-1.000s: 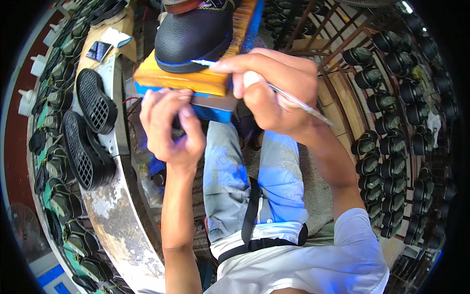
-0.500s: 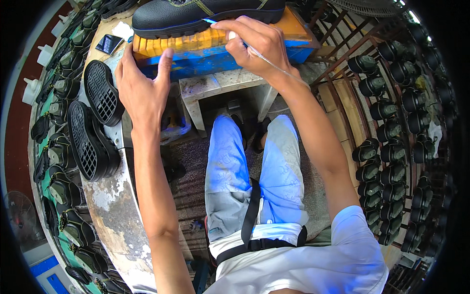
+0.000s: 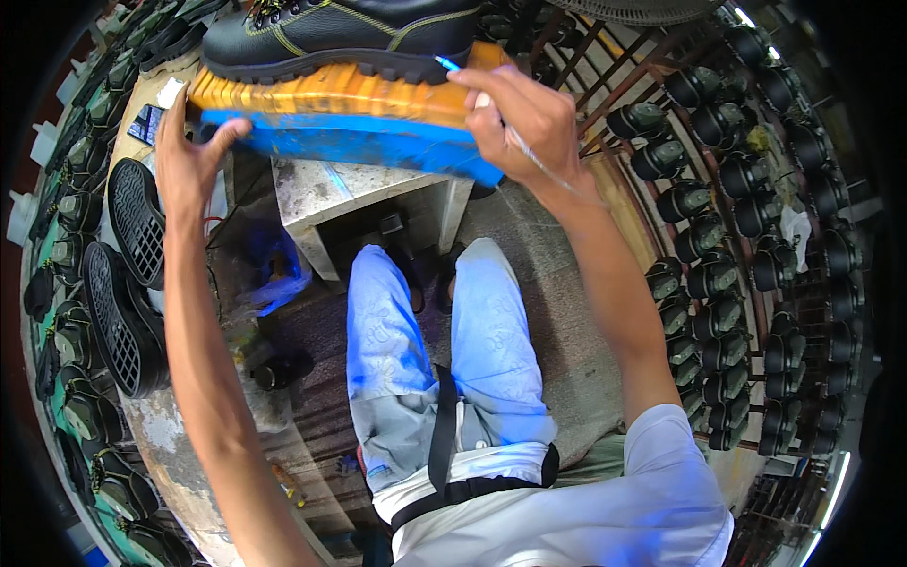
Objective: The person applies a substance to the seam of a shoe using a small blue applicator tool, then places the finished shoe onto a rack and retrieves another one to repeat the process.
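Observation:
A black safety shoe (image 3: 350, 38) with yellow stitching and a thick lugged sole rests on a long block (image 3: 359, 94), ribbed orange above and blue below. My left hand (image 3: 189, 156) grips the left end of the block, thumb against its front face and fingers round the end. In my right hand (image 3: 534, 123) is a thin pen-like tool (image 3: 447, 63), pinched between the fingers. Its bright bluish tip is near the sole edge at the heel end, and a thin line trails from it past my wrist. I cannot tell whether the tip touches the sole.
Two black soles (image 3: 123, 312) with grid-patterned insides lie on the worn bench at left, near a phone (image 3: 145, 124). A low white stand (image 3: 316, 194) is under the block. Shoe racks (image 3: 727, 274) line the right; more shoes (image 3: 99, 425) line the far left.
The block and shoe have shifted left and tilted, the right end swinging nearer me. My left hand has moved left with them. The tool tip is now farther toward the heel.

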Action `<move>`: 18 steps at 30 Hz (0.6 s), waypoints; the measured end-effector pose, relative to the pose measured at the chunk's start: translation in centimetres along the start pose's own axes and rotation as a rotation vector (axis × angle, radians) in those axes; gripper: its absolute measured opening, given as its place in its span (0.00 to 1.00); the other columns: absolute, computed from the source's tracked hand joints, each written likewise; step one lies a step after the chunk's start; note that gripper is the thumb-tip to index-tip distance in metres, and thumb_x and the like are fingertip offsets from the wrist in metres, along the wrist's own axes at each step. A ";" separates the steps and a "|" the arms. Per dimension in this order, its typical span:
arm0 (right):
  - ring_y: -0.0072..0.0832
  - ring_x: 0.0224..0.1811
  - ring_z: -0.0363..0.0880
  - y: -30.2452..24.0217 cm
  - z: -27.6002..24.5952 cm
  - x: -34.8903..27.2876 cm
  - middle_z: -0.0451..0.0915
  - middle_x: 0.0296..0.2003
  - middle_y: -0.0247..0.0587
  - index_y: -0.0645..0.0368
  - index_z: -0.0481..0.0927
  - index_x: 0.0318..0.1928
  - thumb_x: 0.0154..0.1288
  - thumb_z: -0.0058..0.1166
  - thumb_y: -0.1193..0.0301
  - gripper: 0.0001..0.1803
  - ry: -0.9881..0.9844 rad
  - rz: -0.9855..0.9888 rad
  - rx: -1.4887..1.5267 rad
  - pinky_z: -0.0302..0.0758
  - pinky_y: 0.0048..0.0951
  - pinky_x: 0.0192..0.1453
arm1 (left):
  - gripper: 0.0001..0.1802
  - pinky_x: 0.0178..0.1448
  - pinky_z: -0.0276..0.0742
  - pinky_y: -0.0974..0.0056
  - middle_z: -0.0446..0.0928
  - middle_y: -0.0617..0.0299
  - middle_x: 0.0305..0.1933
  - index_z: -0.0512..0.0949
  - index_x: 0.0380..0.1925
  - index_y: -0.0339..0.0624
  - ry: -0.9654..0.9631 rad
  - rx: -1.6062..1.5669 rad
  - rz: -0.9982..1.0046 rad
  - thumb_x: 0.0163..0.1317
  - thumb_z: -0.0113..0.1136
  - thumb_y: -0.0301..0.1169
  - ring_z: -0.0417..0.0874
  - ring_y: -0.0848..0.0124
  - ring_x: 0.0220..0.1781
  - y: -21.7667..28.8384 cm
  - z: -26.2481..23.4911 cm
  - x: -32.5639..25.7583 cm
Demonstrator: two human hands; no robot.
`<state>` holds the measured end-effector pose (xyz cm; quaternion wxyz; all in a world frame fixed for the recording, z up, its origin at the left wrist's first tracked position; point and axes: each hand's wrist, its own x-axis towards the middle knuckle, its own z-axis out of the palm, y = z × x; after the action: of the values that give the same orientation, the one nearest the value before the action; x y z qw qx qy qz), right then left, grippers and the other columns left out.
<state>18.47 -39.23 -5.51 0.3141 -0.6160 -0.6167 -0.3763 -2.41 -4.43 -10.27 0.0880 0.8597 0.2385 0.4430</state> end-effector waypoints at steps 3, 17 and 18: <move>0.35 0.25 0.84 -2.8 -1.7 1.2 0.83 0.29 0.40 0.60 0.87 0.45 0.57 0.60 0.76 0.14 -0.070 -0.021 0.043 0.83 0.34 0.30 | 0.40 0.72 0.75 0.53 0.84 0.46 0.61 0.83 0.60 0.36 0.092 0.072 0.153 0.53 0.83 0.51 0.83 0.49 0.64 2.2 1.1 1.3; 0.32 0.26 0.86 -6.6 5.5 3.0 0.85 0.29 0.39 0.63 0.88 0.47 0.61 0.55 0.79 0.15 0.058 -0.005 0.250 0.83 0.31 0.32 | 0.13 0.78 0.68 0.55 0.86 0.60 0.64 0.88 0.54 0.39 0.182 -0.440 -0.167 0.79 0.59 0.31 0.78 0.57 0.73 6.2 -2.2 -10.1; 0.34 0.27 0.86 -6.7 6.0 3.3 0.85 0.29 0.42 0.63 0.88 0.46 0.62 0.56 0.79 0.14 0.075 0.029 0.247 0.82 0.32 0.33 | 0.20 0.78 0.68 0.55 0.85 0.57 0.65 0.85 0.59 0.38 0.116 -0.485 -0.280 0.83 0.53 0.39 0.78 0.57 0.73 6.1 -2.4 -9.5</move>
<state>12.05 -32.18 -6.35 0.4156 -0.5669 -0.6374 -0.3156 -6.98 -14.57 -13.49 0.3376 0.7455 0.2467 0.5190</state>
